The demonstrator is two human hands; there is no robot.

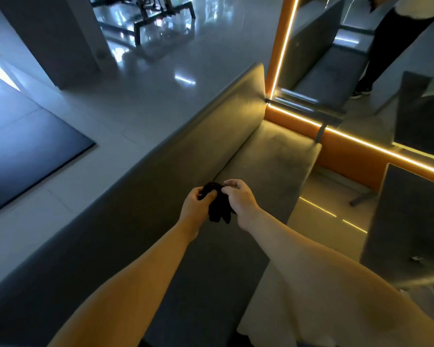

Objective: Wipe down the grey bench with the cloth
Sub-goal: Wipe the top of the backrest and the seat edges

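While both hands meet in the head view, the small black crumpled cloth [217,209] is bunched between them. The left hand [195,204] curls its fingers round the cloth's left side, and the right hand [239,198] pinches its top edge. Below and beyond the hands runs the long grey upholstered bench [273,159], with its backrest left of the left hand. The cloth's loose end hangs limp, so it is probably light, soft and floppy. It would likely handle best folded into a pad and pressed flat under one palm. The bench covering looks napped and may drag against the cloth.
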